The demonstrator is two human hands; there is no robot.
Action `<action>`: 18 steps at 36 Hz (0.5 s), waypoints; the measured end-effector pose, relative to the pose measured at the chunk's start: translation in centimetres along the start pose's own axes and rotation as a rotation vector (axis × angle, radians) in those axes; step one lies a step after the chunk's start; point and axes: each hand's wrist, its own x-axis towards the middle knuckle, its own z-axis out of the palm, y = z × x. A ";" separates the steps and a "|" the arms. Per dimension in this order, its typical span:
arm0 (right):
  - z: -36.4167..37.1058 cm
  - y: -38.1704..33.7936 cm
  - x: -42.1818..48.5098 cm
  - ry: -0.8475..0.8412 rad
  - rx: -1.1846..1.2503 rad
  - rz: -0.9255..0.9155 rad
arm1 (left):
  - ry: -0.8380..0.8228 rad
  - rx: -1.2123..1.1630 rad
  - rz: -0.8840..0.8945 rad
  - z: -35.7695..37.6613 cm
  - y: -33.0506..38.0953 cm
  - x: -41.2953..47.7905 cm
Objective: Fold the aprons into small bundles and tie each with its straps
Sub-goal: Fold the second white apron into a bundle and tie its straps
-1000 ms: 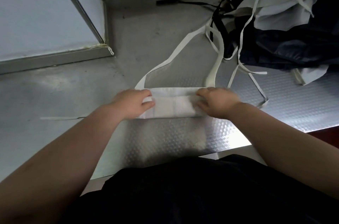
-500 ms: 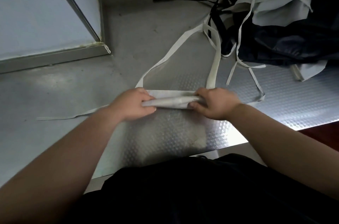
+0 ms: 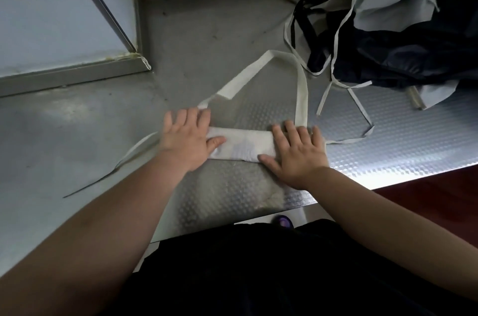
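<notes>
Head view, hands: I read the left hand (image 3: 188, 139) and right hand (image 3: 297, 154) as released, both flat with straight fingers, pressing the ends of the folded apron (image 3: 244, 146).
Head view, apron location: centre of the desk (image 3: 388, 139).
Risk, unrolling: I judge the untied fold may spring open once the pressure lifts.
Risk, straps: the neck loop (image 3: 301, 98) at 12 o'clock and the side strap (image 3: 134, 151) at 9 o'clock trail loose.
Obstruction: the apron pile (image 3: 403, 44) at 2 o'clock has ties lying beside the loop, so they may tangle.

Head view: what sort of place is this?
Probably a commercial kitchen or laundry back room: an embossed stainless-steel worktop, a heap of aprons with loose straps, and one folded white apron.
</notes>
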 end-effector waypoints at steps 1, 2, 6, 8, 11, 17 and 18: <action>0.1 0.0 -0.1 -0.001 0.009 0.002 | 0.035 -0.055 -0.055 0.5 -0.1 -0.5; 0.1 -0.1 -0.1 0.002 0.017 0.006 | 0.076 -0.126 -0.125 1.1 -0.2 -1.0; 0.1 0.4 0.2 0.018 0.060 0.032 | 0.043 -0.363 -0.425 2.4 -0.3 -3.3; -0.1 0.1 0.2 0.070 0.036 0.020 | 0.023 -0.429 -0.540 2.4 0.0 -4.0; -0.8 -0.9 0.1 0.169 0.010 -0.067 | 0.146 -0.461 -0.628 1.5 1.1 -4.5; -1.1 -1.3 0.1 0.035 0.166 -0.139 | 0.114 -0.885 -1.156 -1.0 3.6 -3.5; -1.0 -1.3 0.2 0.034 0.182 -0.138 | 0.039 -1.012 -1.319 -1.4 3.6 -2.9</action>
